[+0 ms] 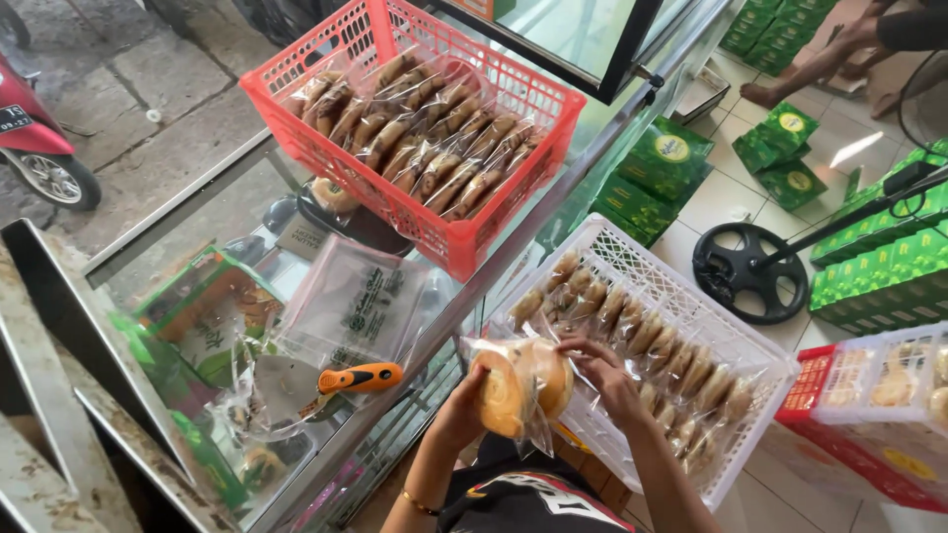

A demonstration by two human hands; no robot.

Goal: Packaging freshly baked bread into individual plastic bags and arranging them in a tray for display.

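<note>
Both hands hold one bagged pastry (521, 387) in the air, just over the near-left corner of the white crate (760, 367).

Left hand (468, 403): under and behind the bag, grip clenched on its left side, wrist low. Right hand (604, 375): at the bag's upper right edge, fingers pinching the loose plastic there. Both grips are grasping the same bag.

Bag holds two round golden buns side by side, flat faces towards the camera. Their row runs left to right, roughly level. Loose film hangs below the left hand.

Key relation: the crate lies to the right of and below the bag. Its rows of wrapped pastries run away to the right along its long axis. The right hand is the nearer one to the crate; the left is on the far side of the bag from it.

To the left: glass worktop (247, 197) with clear bags (360, 301) and an orange-handled cutter (360, 378), well apart from the hands. Red basket (494, 237) of pastries sits beyond, out of reach.
</note>
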